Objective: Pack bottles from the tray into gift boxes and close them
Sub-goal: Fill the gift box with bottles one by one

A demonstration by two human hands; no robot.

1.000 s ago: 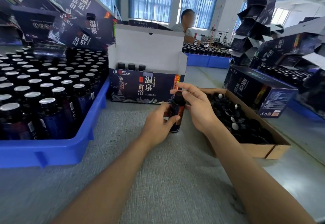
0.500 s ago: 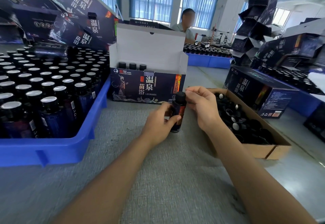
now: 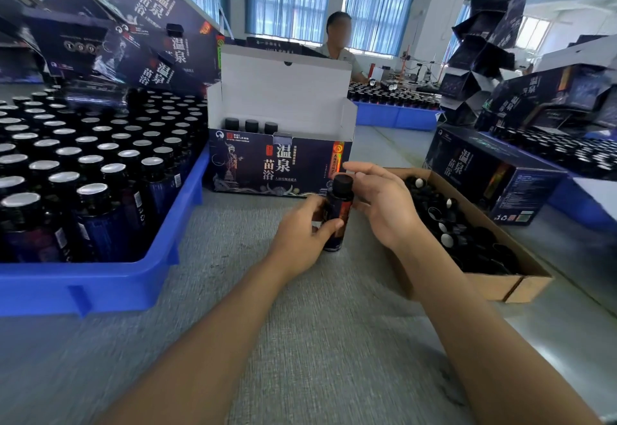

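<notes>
Far left: blue tray [image 3: 100, 287] on the desk [image 3: 300, 341], packed with upright dark bottles [image 3: 93, 204], silver tops showing. Above and behind the tray: pile of dark gift boxes [image 3: 140, 24], tilted at odd angles.

Centre: open gift box [image 3: 277, 164] just right of the tray, printed front facing me, white lid flap [image 3: 283, 90] standing up at the back. Three black-capped bottles [image 3: 251, 126] already in it, all at its left end. Behind the flap, a person [image 3: 337, 37] at the far side of the room.

My left hand [image 3: 300, 234] grips one bottle [image 3: 339, 204] round its lower body, thumb across the front of the label. That bottle is upright, black cap on, in front of the open box's right corner, outside the box, with its base down at desk level.

My right hand [image 3: 384, 204] is released, holding nothing: fingers loose and spread, just beside the cap on its right, index reaching past above it. Can't tell if the thumb touches the bottle.

Right of that hand: shallow cardboard box [image 3: 494, 286] full of loose black caps [image 3: 467, 234], some showing white liners. Behind it, a closed gift box [image 3: 484, 174] lying flat. Far right: more boxes and bottles, blurred.
</notes>
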